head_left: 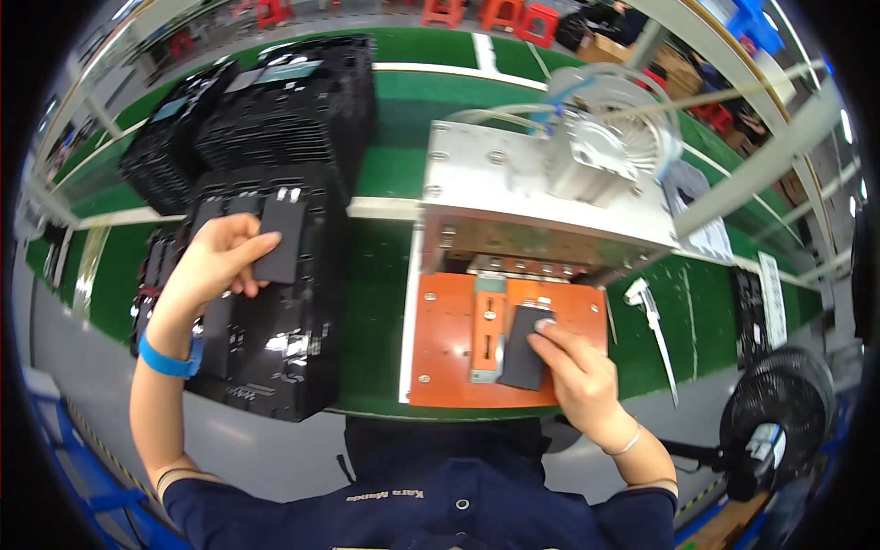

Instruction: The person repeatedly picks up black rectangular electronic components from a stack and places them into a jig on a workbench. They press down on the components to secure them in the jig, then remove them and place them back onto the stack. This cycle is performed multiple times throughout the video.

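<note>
My left hand (pixel 229 252) pinches a flat black battery cell (pixel 282 240) with short silver tabs at its far end, over the top black tray (pixel 312 302) of the near stack. More such dark cells appear in that tray beside my hand. On the right, my right hand (pixel 582 371) grips a second black cell (pixel 522 353) by its right edge, thumb and fingers closed on it. This cell is slightly tilted over the orange plate (pixel 449 353) of a metal press, its tabs pointing away from me. Just left of it lies a slotted metal fixture (pixel 489 330).
The press's silver housing (pixel 495 174) rises behind the orange plate, topped by a cylinder and hoses. Taller stacks of black trays (pixel 275 119) stand far left. A white caliper (pixel 652 330) lies on the green bench right of the press. A black fan (pixel 775 412) is at lower right.
</note>
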`<action>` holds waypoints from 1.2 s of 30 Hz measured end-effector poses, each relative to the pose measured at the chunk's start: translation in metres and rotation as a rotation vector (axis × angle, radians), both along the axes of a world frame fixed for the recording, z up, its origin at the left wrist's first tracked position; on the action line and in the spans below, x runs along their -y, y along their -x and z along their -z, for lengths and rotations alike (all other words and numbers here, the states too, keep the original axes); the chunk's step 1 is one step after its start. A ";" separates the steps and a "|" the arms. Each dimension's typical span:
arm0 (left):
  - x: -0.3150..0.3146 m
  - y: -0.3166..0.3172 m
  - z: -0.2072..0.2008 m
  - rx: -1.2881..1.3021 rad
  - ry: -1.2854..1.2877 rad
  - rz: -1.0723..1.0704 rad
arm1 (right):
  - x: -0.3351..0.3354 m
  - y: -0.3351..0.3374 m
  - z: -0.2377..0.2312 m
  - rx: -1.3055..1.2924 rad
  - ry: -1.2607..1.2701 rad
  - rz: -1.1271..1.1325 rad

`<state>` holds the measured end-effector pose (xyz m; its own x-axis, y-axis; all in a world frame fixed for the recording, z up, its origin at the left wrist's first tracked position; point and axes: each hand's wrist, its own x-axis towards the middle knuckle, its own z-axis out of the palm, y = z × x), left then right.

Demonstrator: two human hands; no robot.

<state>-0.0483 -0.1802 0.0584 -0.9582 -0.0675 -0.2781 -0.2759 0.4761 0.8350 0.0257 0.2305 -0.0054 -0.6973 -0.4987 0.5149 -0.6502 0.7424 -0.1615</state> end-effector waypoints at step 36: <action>-0.168 -0.074 0.068 -0.665 0.212 0.813 | 0.005 -0.002 -0.016 0.291 0.169 0.054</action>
